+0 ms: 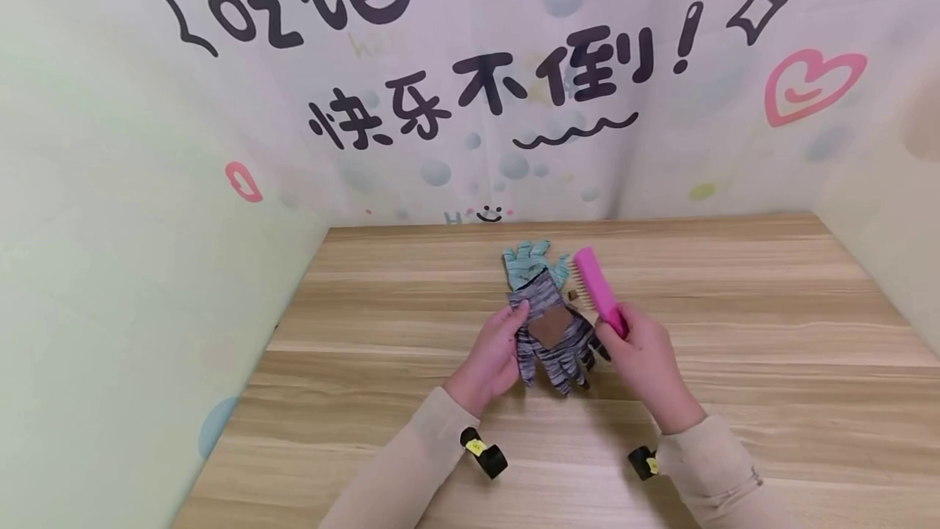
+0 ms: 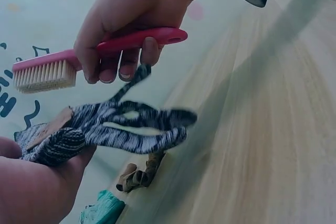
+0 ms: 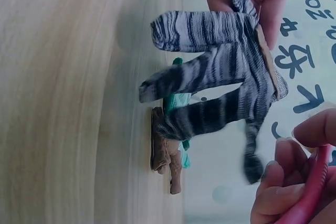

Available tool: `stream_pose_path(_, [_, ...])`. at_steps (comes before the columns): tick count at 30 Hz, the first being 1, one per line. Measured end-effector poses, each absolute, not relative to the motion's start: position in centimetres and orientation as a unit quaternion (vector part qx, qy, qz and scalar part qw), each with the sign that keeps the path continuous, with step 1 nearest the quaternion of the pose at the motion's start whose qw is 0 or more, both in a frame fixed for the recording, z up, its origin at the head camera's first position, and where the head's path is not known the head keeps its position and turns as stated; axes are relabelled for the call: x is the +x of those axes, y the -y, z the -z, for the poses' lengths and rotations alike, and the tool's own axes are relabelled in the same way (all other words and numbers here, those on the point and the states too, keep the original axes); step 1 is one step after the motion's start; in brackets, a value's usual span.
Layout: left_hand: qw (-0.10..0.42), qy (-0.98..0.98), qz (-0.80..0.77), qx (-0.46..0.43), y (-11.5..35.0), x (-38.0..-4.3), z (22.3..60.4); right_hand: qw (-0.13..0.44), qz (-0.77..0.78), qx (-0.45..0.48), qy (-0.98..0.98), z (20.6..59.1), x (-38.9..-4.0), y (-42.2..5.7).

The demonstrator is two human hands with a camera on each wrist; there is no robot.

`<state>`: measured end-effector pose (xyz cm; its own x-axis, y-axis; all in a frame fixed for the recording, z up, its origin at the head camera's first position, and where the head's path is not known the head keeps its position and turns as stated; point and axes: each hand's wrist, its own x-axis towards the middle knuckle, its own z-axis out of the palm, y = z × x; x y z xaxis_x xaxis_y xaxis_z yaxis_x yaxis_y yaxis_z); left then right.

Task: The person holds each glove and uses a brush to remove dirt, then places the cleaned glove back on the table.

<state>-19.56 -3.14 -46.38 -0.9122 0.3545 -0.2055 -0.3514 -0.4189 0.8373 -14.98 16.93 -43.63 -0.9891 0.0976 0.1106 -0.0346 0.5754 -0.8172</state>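
Observation:
A black-and-white striped knit glove (image 1: 556, 349) with a brown patch (image 1: 550, 326) is held up above the table by my left hand (image 1: 490, 356), which grips it near the cuff. In the left wrist view the glove's fingers (image 2: 136, 140) dangle downward and to the side. My right hand (image 1: 646, 362) holds a pink brush (image 1: 598, 284) by its handle, the pale bristles facing the glove. In the left wrist view the bristles (image 2: 44, 76) stand apart from the glove. Behind, a teal glove (image 1: 525, 264) lies on the table, with a brown glove (image 3: 167, 150) beside it, mostly hidden in the head view.
The wood-grain table (image 1: 382, 300) extends to both sides of my hands. A white printed cloth (image 1: 441, 113) with dark lettering hangs along the table's back edge. Black bands with dark camera pieces (image 1: 494, 460) sit at both wrists.

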Motion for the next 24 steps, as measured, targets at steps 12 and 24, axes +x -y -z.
stream_pose_path(12, [0.209, -0.458, -0.864, 0.005, 2.9, -19.5, 45.9, 0.028, -0.448, 0.033, 0.893, 44.0, -14.5, -15.3])
stream_pose_path(24, [0.216, -0.471, -0.855, -0.004, 1.7, -19.3, 46.2, -0.022, -0.462, 0.027, 0.886, 44.0, -14.4, -13.6])
